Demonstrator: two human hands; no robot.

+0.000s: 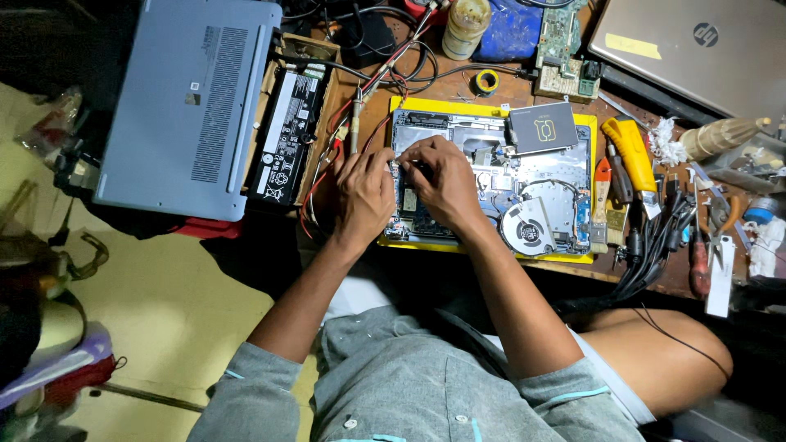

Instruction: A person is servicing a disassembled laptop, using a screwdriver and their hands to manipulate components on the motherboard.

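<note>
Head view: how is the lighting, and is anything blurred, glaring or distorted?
Head view: bright light falls on the opened laptop and both hands, left hand and right hand; corners fall into deep shadow; the grey laptop lid shows mild glare; wide-angle bending at the edges; focus sharp at centre.

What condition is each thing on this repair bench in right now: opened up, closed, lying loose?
Opened laptop: back cover off, circuit board and fan exposed.
Grey bottom cover: removed, lying upside down.
Battery: taken out, lying flat.
Drive: loose, resting on the opened laptop.
Silver laptop: lid closed.
Left hand, right hand: both on the board.
</note>
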